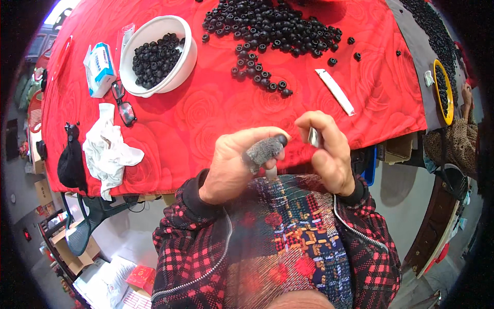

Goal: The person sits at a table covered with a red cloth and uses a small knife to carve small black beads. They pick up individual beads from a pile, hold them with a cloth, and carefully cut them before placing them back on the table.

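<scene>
My left hand is closed in a pinch on a small round black part at its fingertips. A worn grey covering wraps one of its fingers. Just to the right, my right hand has curled fingers around a small, flat, shiny metal piece, perhaps a blade; most of it is hidden. The two hands are a short gap apart above the table's near edge. Beyond them, a loose pile of similar black parts spreads over the red tablecloth.
At left stands a white bowl of black parts, beside a blue-and-white box, eyeglasses, a crumpled white cloth and a black item. A white strip lies right. Another person's arm is near a yellow tray.
</scene>
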Tool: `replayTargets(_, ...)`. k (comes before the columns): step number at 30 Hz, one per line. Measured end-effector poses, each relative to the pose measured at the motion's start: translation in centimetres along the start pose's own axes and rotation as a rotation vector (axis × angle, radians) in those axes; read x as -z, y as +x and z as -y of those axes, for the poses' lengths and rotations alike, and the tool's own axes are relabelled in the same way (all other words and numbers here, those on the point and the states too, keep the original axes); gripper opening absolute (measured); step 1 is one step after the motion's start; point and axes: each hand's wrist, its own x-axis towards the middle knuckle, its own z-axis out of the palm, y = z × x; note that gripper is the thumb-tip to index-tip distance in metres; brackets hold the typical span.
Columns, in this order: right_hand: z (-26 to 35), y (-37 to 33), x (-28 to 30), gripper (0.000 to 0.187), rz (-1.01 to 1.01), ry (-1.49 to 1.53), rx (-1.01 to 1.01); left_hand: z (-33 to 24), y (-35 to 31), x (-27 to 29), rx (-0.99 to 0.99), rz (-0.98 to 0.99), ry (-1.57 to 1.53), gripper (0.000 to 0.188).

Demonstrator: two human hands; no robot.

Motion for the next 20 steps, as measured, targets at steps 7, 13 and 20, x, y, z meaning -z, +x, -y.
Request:
replayTargets(7,0.1,0.4,-0.4,0.015,0.071,-0.12,-0.114,0.0,0.0,0.0,-0.023,-0.007,0.097,0.024)
replayTargets(13,-0.6,0.1,-0.6,0.018,0.069,-0.113,-0.095,0.4,0.0,0.2,-0.071,0.0,0.188,0.025)
replayTargets(20,-0.6,0.2,-0.3,0.019,0.103,-0.125,-0.072,0.7,0.3,1.1,-0.002,-0.001,0.213,0.025)
